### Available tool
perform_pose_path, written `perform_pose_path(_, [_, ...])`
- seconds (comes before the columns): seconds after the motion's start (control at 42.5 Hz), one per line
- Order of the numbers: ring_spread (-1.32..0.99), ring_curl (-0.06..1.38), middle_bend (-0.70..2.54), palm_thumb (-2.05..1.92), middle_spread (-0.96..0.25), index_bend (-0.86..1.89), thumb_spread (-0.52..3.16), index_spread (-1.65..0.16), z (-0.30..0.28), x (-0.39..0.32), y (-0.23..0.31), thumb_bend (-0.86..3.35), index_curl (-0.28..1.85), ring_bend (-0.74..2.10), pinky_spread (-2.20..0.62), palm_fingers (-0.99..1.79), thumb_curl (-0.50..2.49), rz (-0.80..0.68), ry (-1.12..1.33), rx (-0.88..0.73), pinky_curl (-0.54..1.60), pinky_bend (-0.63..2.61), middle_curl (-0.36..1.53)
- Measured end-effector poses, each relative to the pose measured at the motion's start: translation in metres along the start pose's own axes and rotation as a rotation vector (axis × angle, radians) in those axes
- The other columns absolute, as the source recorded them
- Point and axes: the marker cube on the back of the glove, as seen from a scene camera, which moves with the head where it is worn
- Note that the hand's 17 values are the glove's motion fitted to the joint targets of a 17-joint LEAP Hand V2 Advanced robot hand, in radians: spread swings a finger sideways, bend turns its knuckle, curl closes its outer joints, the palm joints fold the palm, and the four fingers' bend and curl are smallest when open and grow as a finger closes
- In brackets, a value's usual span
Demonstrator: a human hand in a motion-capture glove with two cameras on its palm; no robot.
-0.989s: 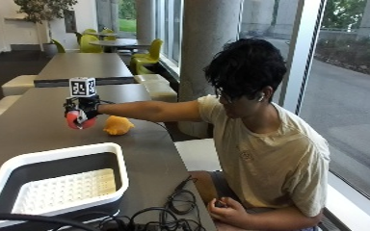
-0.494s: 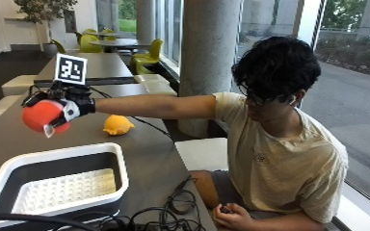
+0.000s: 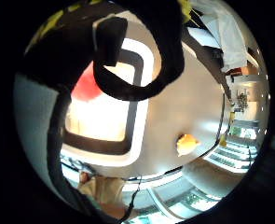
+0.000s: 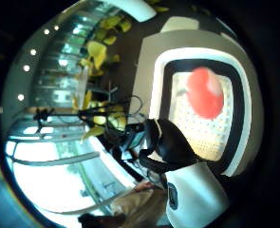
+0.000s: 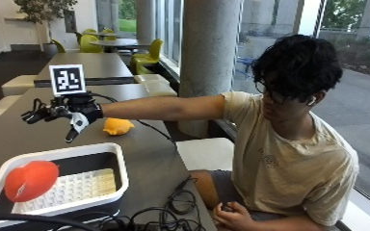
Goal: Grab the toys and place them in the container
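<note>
Right hand, black-gloved: held out above the table on an outstretched arm, beyond the far rim of the container. Fingers were spread and released, grasping nothing; one white-tipped digit pointed down toward the table.

Red toy: a rounded red piece, inside the container at its left end, near the left wall, over the white perforated floor. It was well apart from the fingers, lower and nearer than the hand. The thumb side palm view showed the red toy over the dotted white insert, framed by the container's dark inner wall and white rim. The little finger side palm view caught the red toy partly behind a black strap.

Yellow toy: a small orange-yellow piece lying on the table, just right of the hand and beyond the container's far right corner, touching neither. It also appeared in the little finger side palm view, alone on the grey table beside the container.

Container: white rounded rim, black inner walls, white perforated base; stood at the near left part of the table.

Black cables: coiled on the table near the container's near right corner.
</note>
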Motion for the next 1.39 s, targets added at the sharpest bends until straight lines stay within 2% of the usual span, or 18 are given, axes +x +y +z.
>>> perform_pose_path(0.118, [-0.06,0.39,0.18,0.22,-0.02,0.16,1.25,-0.28,-0.015,0.011,0.026,-0.04,0.23,0.43,-0.01,-0.16,0.44,-0.018,-0.083,0.049,0.39,1.18,0.29])
perform_pose_path(0.282, [-0.04,0.37,0.17,0.12,-0.01,0.17,1.27,-0.29,-0.016,0.055,0.082,-0.04,0.26,0.38,0.0,-0.1,0.39,-0.131,-0.099,0.062,0.36,1.09,0.29])
perform_pose_path(0.424, [-0.03,0.36,0.15,0.06,0.0,0.17,1.29,-0.29,0.016,0.134,0.177,-0.03,0.28,0.35,0.01,-0.09,0.36,-0.014,-0.001,0.052,0.34,1.06,0.29])
perform_pose_path(0.518, [-0.03,0.36,0.15,0.04,0.0,0.17,1.31,-0.29,0.042,0.183,0.234,-0.02,0.28,0.34,0.01,-0.1,0.34,-0.007,0.083,0.054,0.34,1.05,0.29])
perform_pose_path(0.659, [-0.02,0.36,0.14,0.05,0.0,0.17,1.34,-0.29,0.07,0.233,0.29,-0.01,0.3,0.32,0.01,-0.09,0.33,0.052,0.166,0.034,0.33,1.03,0.27])
perform_pose_path(0.753, [-0.02,0.35,0.14,0.05,0.0,0.18,1.35,-0.29,0.087,0.258,0.318,-0.01,0.31,0.3,0.01,-0.1,0.32,0.136,0.1,0.039,0.33,1.02,0.27])
perform_pose_path(0.942, [-0.02,0.35,0.14,0.06,0.0,0.18,1.38,-0.3,0.099,0.285,0.351,-0.01,0.33,0.26,0.01,-0.1,0.32,0.224,0.084,0.054,0.32,0.98,0.26])
perform_pose_path(1.083, [-0.01,0.35,0.13,0.07,0.0,0.19,1.38,-0.3,0.091,0.241,0.343,-0.01,0.34,0.24,0.01,-0.1,0.31,0.145,0.19,0.05,0.32,0.96,0.24])
perform_pose_path(1.295, [-0.01,0.35,0.13,0.07,0.0,0.19,1.39,-0.31,0.093,0.252,0.352,-0.01,0.36,0.22,0.01,-0.09,0.31,0.115,0.165,0.065,0.32,0.94,0.23])
perform_pose_path(1.389, [-0.01,0.35,0.12,0.08,0.0,0.19,1.39,-0.31,0.092,0.257,0.357,-0.01,0.37,0.21,0.02,-0.09,0.31,0.157,0.188,0.058,0.32,0.94,0.22])
